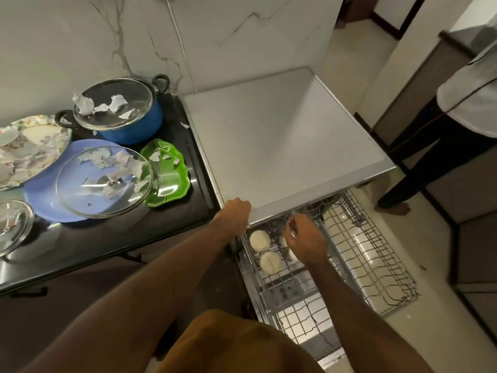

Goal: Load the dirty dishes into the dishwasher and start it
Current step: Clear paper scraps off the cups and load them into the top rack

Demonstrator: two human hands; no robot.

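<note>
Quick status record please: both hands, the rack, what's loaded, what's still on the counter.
left hand: fingers curled over the front edge of the dishwasher top
right hand: over the rack, beside the bowls; grip unclear
rack: pulled out, mostly bare wire
loaded: two white bowls, left side of rack
counter: lidded blue pot, green dish, blue plate under a glass lid, patterned tray; paper scraps among them
bystander: person standing at right
</note>
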